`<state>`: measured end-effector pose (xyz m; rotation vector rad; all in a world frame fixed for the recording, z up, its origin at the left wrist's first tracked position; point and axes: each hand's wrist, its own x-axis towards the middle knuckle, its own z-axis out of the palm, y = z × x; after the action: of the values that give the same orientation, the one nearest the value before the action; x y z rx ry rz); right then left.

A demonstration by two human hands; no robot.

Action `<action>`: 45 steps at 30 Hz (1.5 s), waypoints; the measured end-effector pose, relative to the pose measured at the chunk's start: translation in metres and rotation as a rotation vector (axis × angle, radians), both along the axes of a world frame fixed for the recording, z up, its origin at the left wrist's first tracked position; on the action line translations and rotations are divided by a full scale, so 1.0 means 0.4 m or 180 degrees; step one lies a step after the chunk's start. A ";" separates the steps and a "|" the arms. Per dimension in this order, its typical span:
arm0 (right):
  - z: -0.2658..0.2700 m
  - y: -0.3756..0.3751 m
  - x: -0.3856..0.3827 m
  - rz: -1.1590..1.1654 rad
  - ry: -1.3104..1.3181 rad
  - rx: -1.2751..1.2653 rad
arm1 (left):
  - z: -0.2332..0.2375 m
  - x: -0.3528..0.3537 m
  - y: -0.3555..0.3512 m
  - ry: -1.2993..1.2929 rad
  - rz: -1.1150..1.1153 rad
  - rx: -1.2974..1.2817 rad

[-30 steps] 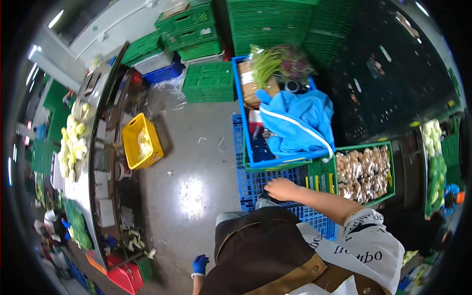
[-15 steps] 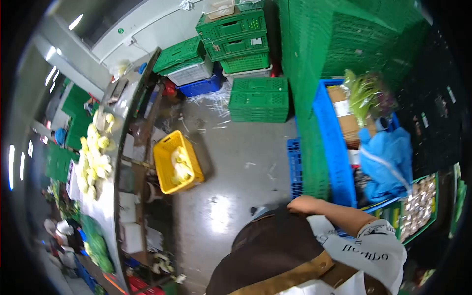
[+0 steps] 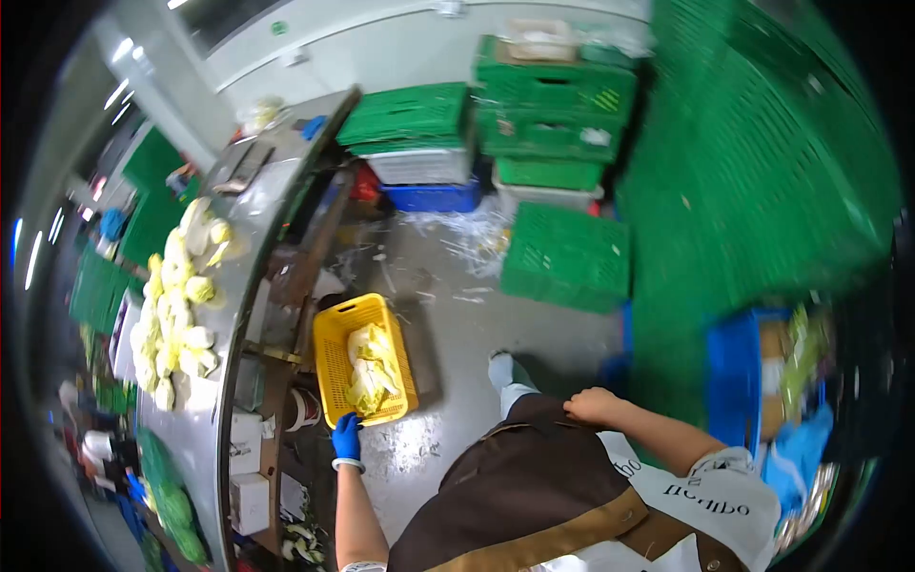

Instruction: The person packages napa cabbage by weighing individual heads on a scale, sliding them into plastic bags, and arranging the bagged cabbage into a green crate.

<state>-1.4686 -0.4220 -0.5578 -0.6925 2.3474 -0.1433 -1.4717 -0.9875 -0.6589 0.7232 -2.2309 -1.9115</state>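
Note:
My left hand (image 3: 346, 439), in a blue glove, is at the near rim of a yellow plastic crate (image 3: 411, 386) on the floor. Its fingers appear closed over the rim, though the fingertips are small in view. Inside the crate lie pale yellow-white cabbage leaves (image 3: 372, 367). My right hand (image 3: 595, 407) is bare and rests against the brown apron (image 3: 534, 467), fingers curled at its edge.
To the left runs a metal table (image 3: 205, 419) bearing several pale cabbages (image 3: 174, 315) and a green net bag (image 3: 170, 496). Stacked green crates (image 3: 562, 257) stand ahead. A tall green crate wall (image 3: 753, 181) and a blue crate (image 3: 729, 381) are at the right.
My gloved left hand has come into view and reached the yellow crate's near rim. My right hand stays at the apron. The view has turned, and the blue crate sits farther right.

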 end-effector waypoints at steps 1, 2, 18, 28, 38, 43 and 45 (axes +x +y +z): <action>-0.037 -0.007 -0.095 0.0266 0.0170 0.0180 | 0.003 -0.023 0.031 0.0055 -0.0003 -0.0364; -0.058 -0.027 -0.210 0.0550 0.0377 0.0340 | -0.005 -0.027 0.061 -0.0370 0.0247 0.0155; -0.008 -0.589 -1.348 0.2266 0.1039 -0.0523 | -0.213 -0.375 0.087 -0.3058 -0.0947 -0.0067; 0.024 -0.640 -1.928 0.0800 -0.0003 -0.0429 | -0.128 -1.543 -0.428 -0.1207 -0.0318 -0.2084; -0.129 -0.634 -2.754 -0.1461 0.1598 -0.1039 | 0.159 -2.236 -0.234 -0.0344 -0.1250 -0.0146; -0.276 -0.626 -3.061 -0.1348 0.1279 -0.0581 | 0.148 -2.468 -0.051 -0.1112 -0.2628 -0.0537; -0.344 -0.614 -3.116 -0.1168 0.1194 -0.0453 | 0.129 -2.600 0.007 -0.1158 -0.3038 -0.0643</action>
<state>-2.7151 -0.6675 -0.6955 -0.3683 2.8324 -0.3727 -2.5115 -0.9847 -0.6072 -0.1004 -3.3442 -1.8845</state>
